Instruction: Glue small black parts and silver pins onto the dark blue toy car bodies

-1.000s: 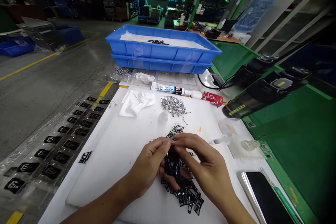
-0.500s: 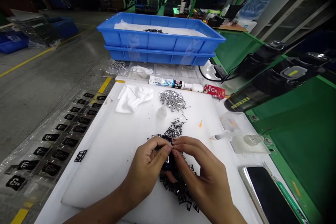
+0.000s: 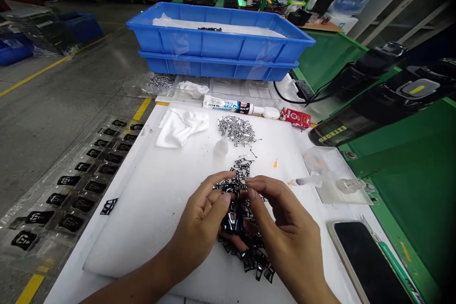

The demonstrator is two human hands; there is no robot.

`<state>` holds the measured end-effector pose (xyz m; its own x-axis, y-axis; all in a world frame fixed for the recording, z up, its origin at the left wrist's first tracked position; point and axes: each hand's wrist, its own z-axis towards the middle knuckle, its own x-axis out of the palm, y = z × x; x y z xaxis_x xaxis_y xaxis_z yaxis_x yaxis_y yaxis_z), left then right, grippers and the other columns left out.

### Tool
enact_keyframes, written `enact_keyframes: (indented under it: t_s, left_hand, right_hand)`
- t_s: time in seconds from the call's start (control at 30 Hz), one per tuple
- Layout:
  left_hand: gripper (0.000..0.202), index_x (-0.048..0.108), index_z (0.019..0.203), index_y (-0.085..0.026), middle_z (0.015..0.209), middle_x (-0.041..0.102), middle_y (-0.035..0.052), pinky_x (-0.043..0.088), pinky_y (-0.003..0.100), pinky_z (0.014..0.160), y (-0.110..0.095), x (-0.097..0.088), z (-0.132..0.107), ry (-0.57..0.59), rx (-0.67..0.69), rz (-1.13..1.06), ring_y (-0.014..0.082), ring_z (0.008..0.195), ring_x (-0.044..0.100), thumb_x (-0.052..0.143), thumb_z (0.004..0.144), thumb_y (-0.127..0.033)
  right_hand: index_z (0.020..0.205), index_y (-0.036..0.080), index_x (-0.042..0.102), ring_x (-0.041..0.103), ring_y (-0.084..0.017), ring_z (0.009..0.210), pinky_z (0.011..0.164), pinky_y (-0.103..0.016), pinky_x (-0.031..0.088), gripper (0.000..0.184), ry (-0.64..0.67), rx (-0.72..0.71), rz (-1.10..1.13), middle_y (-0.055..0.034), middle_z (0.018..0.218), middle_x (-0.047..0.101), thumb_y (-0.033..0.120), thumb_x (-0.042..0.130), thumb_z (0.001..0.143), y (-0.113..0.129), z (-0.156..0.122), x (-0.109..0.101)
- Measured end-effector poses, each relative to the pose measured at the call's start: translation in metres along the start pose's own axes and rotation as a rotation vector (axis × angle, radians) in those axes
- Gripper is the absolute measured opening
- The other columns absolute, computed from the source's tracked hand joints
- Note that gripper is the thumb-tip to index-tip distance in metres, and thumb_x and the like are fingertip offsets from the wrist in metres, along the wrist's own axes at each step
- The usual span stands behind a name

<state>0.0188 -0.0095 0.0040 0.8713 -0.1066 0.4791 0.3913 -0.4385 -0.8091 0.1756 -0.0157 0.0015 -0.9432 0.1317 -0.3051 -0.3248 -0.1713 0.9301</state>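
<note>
The left hand (image 3: 199, 225) and right hand (image 3: 285, 228) curl inward, fingertips pinching a glossy black piece (image 3: 233, 218) by its edges, just above a heap of black frames (image 3: 254, 259) on a white foam board (image 3: 142, 228). Edge contact keeps the face unmarked. Compared with the earlier frame, more of that face shows. Farther off lie silver clips (image 3: 235, 130) and a blue tray (image 3: 213, 47).

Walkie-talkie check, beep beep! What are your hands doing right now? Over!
Left hand and right hand pinching small glossy black part. Pile of black frame pieces right beneath, on white board. Over.
</note>
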Motion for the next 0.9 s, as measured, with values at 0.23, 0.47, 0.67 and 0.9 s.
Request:
enact_keyframes:
  t_s: [0.23, 0.47, 0.67, 0.9]
  left_hand:
    - [0.03, 0.053, 0.126, -0.021, 0.087, 0.07, 0.0009, 0.059, 0.026, 0.051, 0.005, 0.003, -0.002, 0.038, 0.008, 0.052, 0.0126, 0.051, 0.067, 0.057, 0.1, -0.037]
    - [0.016, 0.058, 0.109, -0.022, 0.077, 0.068, -0.0004, 0.053, 0.022, 0.055, 0.017, -0.003, -0.008, -0.087, 0.264, 0.416, 0.0125, 0.062, 0.062, 0.05, 0.105, -0.036]
    - [0.018, 0.054, 0.106, -0.023, 0.066, 0.063, -0.0045, 0.054, 0.025, 0.043, 0.016, -0.003, -0.007, -0.089, 0.211, 0.368, 0.0133, 0.046, 0.061, 0.048, 0.105, -0.04]
    - [0.017, 0.055, 0.106, -0.022, 0.073, 0.066, -0.0032, 0.056, 0.024, 0.043, 0.013, 0.0, -0.005, -0.065, 0.151, 0.319, 0.0129, 0.048, 0.064, 0.05, 0.104, -0.038]
  right_hand:
    - [0.104, 0.025, 0.067, 0.068, -0.017, 0.093, 0.079, -0.028, 0.058, 0.008, 0.008, -0.059, -0.141, -0.0041, 0.106, 0.069, 0.028, 0.06, 0.1, 0.0, -0.002, 0.007]
    - [0.105, 0.028, 0.06, 0.07, -0.016, 0.082, 0.071, -0.028, 0.062, 0.011, 0.079, 0.124, 0.082, -0.002, 0.103, 0.068, 0.037, 0.063, 0.099, 0.002, -0.008, 0.014]
    - [0.109, 0.025, 0.059, 0.06, -0.012, 0.044, 0.041, -0.022, 0.049, 0.027, 0.213, 0.463, 0.423, 0.0018, 0.074, 0.066, 0.046, 0.069, 0.095, 0.01, -0.008, 0.013]
    - [0.101, 0.022, 0.061, 0.062, -0.014, 0.043, 0.043, -0.02, 0.049, 0.029, 0.207, 0.51, 0.384, 0.0024, 0.062, 0.065, 0.045, 0.074, 0.09, 0.014, -0.002, 0.007]
